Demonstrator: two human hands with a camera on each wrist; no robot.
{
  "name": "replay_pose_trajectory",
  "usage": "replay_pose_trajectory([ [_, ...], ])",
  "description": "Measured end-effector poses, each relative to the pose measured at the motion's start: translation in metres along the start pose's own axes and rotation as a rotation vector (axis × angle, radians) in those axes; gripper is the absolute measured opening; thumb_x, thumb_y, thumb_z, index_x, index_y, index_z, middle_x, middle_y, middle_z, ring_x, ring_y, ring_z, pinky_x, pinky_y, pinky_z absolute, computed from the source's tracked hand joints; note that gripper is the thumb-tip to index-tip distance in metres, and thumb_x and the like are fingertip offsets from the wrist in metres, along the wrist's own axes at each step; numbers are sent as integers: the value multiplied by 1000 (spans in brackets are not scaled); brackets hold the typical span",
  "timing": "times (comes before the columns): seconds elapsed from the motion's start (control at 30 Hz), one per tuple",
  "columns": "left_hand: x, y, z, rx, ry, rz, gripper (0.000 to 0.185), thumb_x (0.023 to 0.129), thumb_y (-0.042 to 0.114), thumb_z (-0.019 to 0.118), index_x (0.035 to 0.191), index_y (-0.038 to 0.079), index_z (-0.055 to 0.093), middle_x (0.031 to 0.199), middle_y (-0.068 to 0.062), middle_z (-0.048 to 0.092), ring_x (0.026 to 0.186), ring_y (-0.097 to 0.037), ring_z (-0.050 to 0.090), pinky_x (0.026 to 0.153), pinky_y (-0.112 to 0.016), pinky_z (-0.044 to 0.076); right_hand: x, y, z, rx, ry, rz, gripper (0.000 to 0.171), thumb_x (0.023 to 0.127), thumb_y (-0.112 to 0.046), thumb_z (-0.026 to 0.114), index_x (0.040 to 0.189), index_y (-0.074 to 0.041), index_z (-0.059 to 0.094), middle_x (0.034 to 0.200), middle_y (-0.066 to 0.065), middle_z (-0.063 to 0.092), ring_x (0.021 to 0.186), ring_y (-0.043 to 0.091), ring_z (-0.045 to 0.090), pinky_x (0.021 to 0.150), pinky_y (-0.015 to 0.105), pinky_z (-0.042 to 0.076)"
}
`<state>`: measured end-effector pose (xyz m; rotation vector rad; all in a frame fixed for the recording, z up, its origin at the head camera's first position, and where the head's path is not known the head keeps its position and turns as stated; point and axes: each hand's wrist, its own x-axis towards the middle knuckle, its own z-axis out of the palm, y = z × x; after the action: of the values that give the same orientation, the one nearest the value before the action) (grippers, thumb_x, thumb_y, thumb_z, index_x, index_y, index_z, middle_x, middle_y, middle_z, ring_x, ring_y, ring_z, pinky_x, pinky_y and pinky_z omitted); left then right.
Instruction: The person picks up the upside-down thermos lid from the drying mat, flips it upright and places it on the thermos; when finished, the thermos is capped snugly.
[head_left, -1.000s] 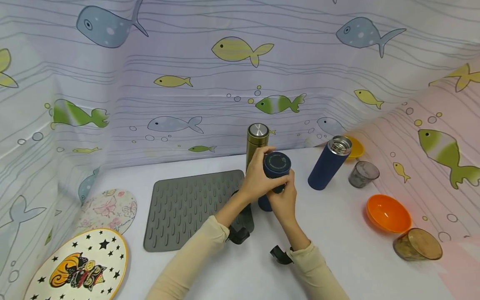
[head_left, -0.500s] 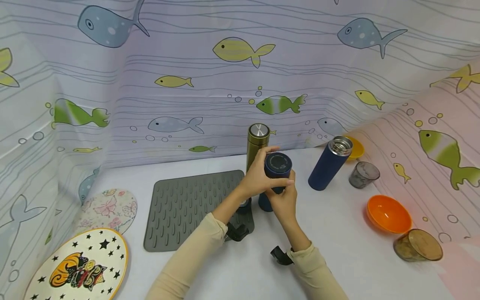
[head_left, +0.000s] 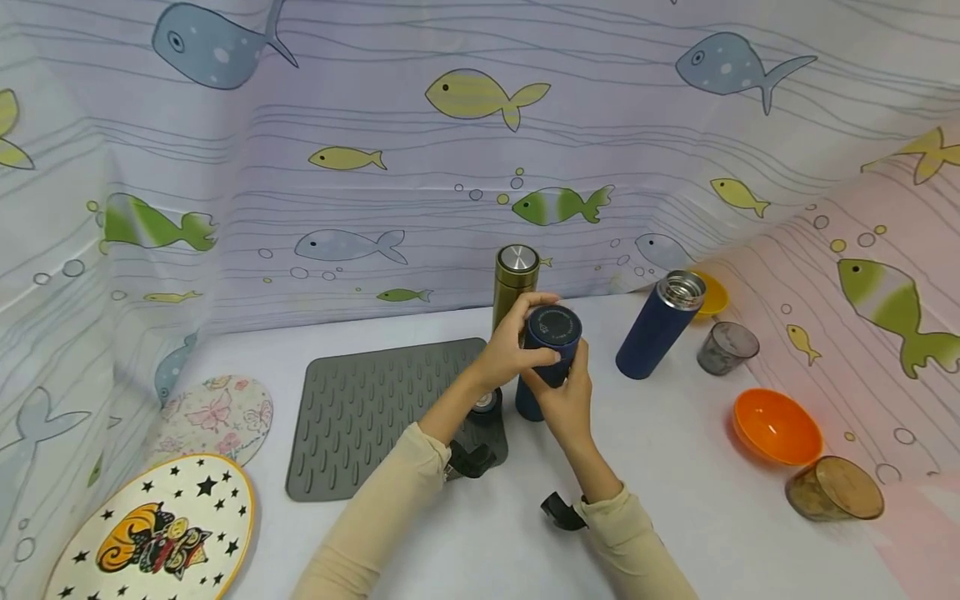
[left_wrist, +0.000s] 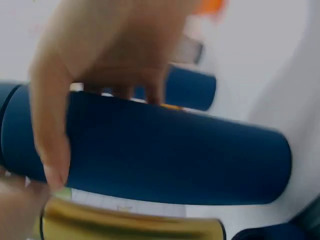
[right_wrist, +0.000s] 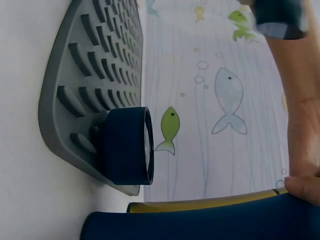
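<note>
A dark blue flask [head_left: 553, 337] stands upright just right of the grey mat, its blue cap on. My left hand [head_left: 525, 346] wraps around the cap end, thumb and fingers curled round it. My right hand [head_left: 567, 398] grips the flask's body lower down from the near side. In the left wrist view the flask [left_wrist: 175, 155] fills the frame under my fingers [left_wrist: 50, 145]. A gold flask [head_left: 514, 279] stands closed right behind it. A loose blue lid [head_left: 486, 402] [right_wrist: 127, 145] lies on the mat's right corner.
A second blue flask [head_left: 660, 325] without a cap stands to the right. Beyond it are a yellow bowl [head_left: 710, 293], a grey glass [head_left: 726, 348], an orange bowl [head_left: 776, 427] and a tipped brown glass [head_left: 834, 489]. The grey mat [head_left: 375, 408] and two plates [head_left: 150, 533] [head_left: 213, 412] lie left.
My left hand has shifted slightly round the cap and my left forearm has moved aside, uncovering the loose lid on the mat. The flask stays in place.
</note>
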<state>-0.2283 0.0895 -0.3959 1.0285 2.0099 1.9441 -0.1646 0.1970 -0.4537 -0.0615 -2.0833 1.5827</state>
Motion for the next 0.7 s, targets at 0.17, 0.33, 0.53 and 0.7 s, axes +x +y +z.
replay_pose_trajectory([
  [0.17, 0, 1, -1, 110, 9, 6, 80, 80, 13, 78, 146, 3, 33, 146, -15, 43, 127, -27, 50, 106, -39, 45, -1, -1, 3, 14, -9, -4, 69, 84, 0, 75, 142, -8, 40, 136, 17, 56, 129, 32, 52, 106, 56, 40],
  [0.33, 1, 1, -1, 65, -23, 1, 82, 81, 9, 75, 148, 4, 29, 149, -18, 39, 131, -30, 45, 110, -45, 41, -1, -1, 3, 35, -8, 14, 69, 82, 1, 75, 141, -9, 40, 134, 16, 57, 128, 31, 52, 105, 55, 40],
  [0.53, 1, 0, -5, -4, -59, -24, 81, 81, 6, 71, 150, 5, 29, 154, -16, 35, 137, -31, 41, 114, -47, 36, 0, -1, 2, 36, -16, 26, 71, 84, -5, 77, 143, -10, 38, 137, 15, 55, 128, 30, 53, 104, 53, 43],
  [0.7, 2, 2, -7, 93, -55, -46, 85, 81, 15, 78, 152, 12, 30, 153, -10, 36, 134, -24, 44, 111, -42, 40, 1, -3, 3, 20, -9, 29, 69, 82, -1, 76, 141, -7, 40, 132, 17, 57, 123, 31, 55, 100, 51, 45],
])
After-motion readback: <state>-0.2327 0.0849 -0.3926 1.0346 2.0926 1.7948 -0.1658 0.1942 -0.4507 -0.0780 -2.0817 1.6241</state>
